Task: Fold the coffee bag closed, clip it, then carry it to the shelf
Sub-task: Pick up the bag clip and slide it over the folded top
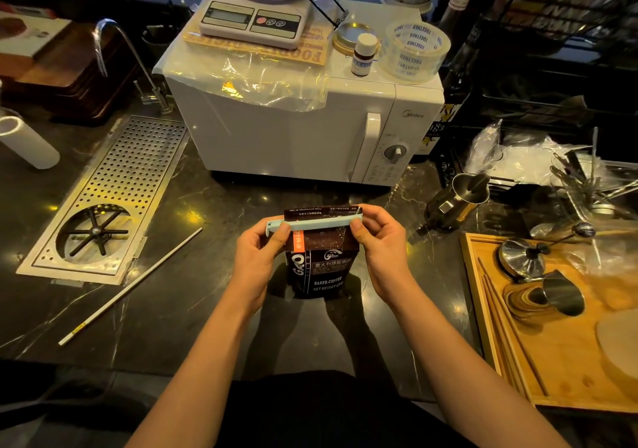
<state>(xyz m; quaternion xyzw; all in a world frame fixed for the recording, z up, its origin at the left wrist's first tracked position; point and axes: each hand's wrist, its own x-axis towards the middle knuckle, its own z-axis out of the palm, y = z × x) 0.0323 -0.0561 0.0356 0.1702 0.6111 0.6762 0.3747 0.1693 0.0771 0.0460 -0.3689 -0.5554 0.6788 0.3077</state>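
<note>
A dark coffee bag stands upright on the black marble counter, its top folded over. A pale blue bar clip lies across the folded top, level from side to side. My left hand pinches the clip's left end and the bag's upper left corner. My right hand pinches the clip's right end with thumb and fingers. Whether the clip is snapped shut cannot be told.
A white microwave stands just behind the bag, with a scale and tape roll on top. A perforated drain tray and white stick lie left. A wooden tray with steel tools sits right, a black wire shelf beyond.
</note>
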